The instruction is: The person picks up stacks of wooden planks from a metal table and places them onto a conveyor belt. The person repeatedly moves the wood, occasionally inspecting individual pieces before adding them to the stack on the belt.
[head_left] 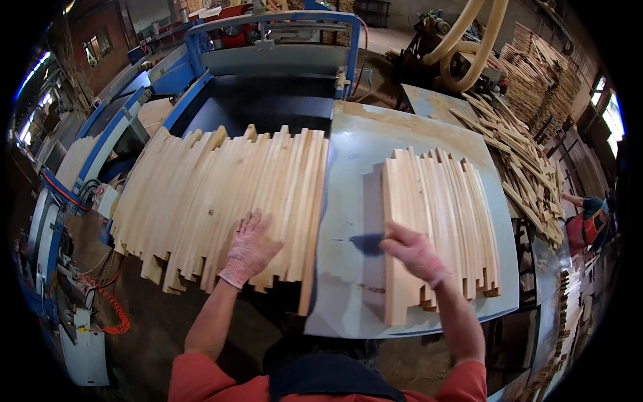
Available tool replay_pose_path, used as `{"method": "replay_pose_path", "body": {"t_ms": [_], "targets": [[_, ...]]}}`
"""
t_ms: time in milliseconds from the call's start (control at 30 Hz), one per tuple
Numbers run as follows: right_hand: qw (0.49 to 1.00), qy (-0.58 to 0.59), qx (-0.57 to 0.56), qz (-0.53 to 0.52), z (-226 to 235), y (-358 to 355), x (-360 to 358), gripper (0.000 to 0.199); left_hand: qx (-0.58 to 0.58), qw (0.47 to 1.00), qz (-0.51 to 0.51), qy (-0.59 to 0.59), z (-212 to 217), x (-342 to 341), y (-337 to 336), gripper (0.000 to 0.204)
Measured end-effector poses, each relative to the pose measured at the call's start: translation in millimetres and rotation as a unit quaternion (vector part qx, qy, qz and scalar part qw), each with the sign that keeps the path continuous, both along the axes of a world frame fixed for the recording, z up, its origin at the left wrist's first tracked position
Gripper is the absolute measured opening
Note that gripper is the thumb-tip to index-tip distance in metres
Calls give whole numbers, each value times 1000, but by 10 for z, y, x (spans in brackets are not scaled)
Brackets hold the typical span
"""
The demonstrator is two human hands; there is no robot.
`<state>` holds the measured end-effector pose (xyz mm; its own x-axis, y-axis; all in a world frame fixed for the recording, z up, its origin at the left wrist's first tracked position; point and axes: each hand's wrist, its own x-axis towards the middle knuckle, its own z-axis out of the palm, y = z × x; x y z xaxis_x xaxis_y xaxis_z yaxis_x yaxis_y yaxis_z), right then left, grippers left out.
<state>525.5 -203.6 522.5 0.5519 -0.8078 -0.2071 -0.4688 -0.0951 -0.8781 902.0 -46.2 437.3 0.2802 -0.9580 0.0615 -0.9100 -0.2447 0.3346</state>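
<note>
My left hand [250, 246], in a pale pinkish work glove, lies flat with fingers spread on a wide row of light wooden strips [194, 194]. These strips sit side by side, their ends uneven. To the right, on a grey metal table [348, 174], is a smaller row of similar wooden strips [445, 201]. Over the left edge of that row is my gloved right hand [414, 253], its fingers curled together. Whether it grips the outermost strip is hidden. The hand's shadow falls on the table just left of it.
A blue-framed machine [268, 47] with a dark bed stands beyond the left row. Loose wooden offcuts [522, 161] lie in a heap at the right, before a tall wood stack [542, 74]. Thick hoses [462, 60] hang at the back. Another person [589, 221] is at far right.
</note>
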Motion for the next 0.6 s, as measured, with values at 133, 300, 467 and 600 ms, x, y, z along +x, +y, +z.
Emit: {"method": "replay_pose_path", "body": {"t_ms": [133, 300, 467, 600], "targets": [[996, 82, -44, 9, -933, 131, 1191, 60, -41, 998, 36, 7, 54, 1001, 662, 80], [996, 69, 45, -23, -1103, 157, 1864, 50, -68, 981, 180, -31, 62, 2339, 1772, 82], [974, -104, 162, -117, -1250, 291, 1859, 27, 33, 918, 374, -130, 126, 3657, 2295, 90], [989, 28, -15, -141, -1496, 215, 1727, 24, 75, 871, 443, -200, 251, 4690, 2212, 103]]}}
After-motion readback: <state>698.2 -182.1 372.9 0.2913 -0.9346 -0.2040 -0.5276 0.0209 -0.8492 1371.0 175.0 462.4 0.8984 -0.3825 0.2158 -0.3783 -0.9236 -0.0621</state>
